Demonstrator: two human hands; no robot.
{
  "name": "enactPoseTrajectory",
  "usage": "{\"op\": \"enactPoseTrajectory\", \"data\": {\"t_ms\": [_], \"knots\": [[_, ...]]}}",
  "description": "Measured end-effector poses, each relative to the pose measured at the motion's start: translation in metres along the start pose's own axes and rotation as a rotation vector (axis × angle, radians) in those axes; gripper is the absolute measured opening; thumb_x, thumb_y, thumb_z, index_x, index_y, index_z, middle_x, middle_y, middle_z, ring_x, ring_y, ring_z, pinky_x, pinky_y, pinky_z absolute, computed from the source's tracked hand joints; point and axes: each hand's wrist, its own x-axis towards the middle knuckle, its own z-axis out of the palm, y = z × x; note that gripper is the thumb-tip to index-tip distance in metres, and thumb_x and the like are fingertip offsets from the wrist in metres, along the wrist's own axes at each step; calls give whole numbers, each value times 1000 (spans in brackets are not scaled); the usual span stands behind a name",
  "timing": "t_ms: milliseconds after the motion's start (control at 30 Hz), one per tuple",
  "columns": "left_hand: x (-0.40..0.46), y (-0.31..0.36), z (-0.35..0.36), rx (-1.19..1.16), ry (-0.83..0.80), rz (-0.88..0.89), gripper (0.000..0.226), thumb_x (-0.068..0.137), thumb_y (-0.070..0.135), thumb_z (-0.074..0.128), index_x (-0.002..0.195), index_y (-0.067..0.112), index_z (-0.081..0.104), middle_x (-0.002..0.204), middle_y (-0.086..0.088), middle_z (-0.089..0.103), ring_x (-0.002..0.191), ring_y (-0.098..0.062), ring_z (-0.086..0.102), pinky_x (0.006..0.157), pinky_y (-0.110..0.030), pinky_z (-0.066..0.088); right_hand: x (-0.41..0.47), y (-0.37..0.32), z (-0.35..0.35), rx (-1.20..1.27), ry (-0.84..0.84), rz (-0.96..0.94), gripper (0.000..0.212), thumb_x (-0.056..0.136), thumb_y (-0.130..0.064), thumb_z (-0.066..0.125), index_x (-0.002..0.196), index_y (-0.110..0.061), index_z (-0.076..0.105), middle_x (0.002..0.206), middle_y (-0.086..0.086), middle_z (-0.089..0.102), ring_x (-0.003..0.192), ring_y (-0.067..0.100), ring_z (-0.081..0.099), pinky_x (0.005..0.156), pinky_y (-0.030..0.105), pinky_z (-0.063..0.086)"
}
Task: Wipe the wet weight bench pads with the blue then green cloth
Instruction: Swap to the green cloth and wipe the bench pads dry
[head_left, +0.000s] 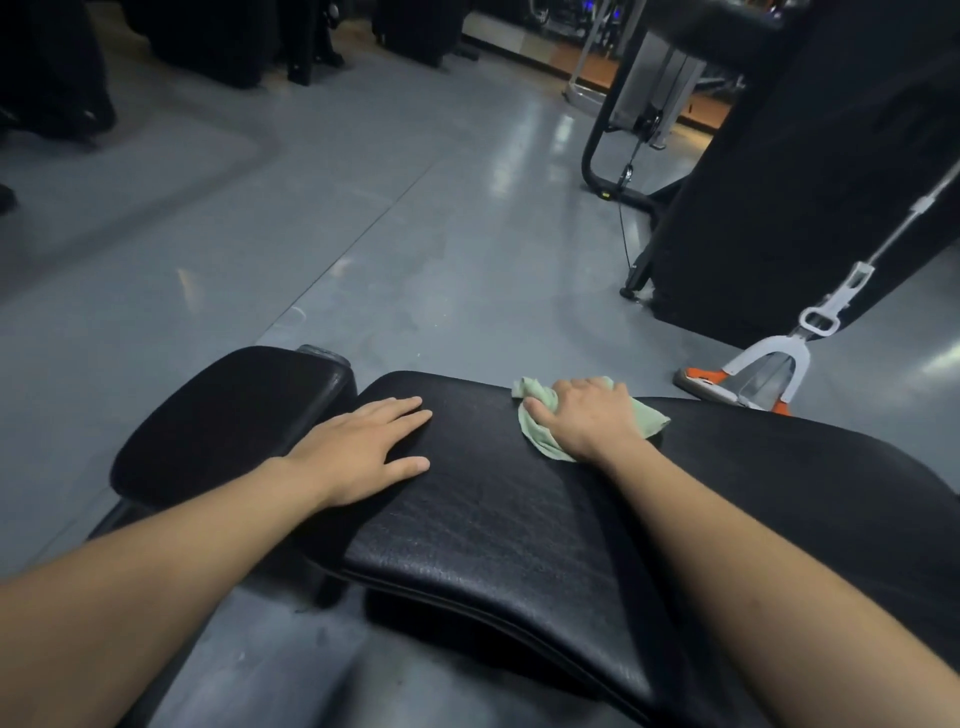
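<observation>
The right hand (584, 415) gripped the bunched green cloth (545, 418) at the long bench pad's (493, 519) far edge, near one o'clock. The left hand (363, 449) lay flat, fingers straight, at eleven o'clock beside the smaller pad (228, 421).

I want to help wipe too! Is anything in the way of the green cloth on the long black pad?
Nothing visible blocks most of it. The right hand holds the green cloth on the long pad. Only the left hand lies flat on that pad, to the cloth's left, so wiping that way would meet it.
</observation>
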Motion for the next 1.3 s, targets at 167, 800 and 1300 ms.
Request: {"op": "enactPoseTrajectory", "data": {"t_ms": [167,800,1300], "knots": [[-6,-11,-4,-40,5,-23,70,95,66,37,156,41,15,164,23,4,150,-2,6,119,-31,18,9,-57,-7,-15,14,-33,68,94,-71,21,113,-18,59,117,7,66,111,29,57,87,45,35],[-13,-39,-6,-143,5,-132,90,83,72,56,156,30,24,160,28,12,145,0,22,116,-31,30,33,-93,-4,133,-51,-125,65,94,-67,24,127,-20,55,128,10,61,122,31,53,94,46,35],[-34,-66,-9,-71,69,-141,94,81,72,57,155,25,24,158,13,25,140,-13,32,117,-31,25,37,-180,-7,55,24,-408,73,94,-69,22,147,-21,37,150,4,42,141,25,33,110,52,25]]}}
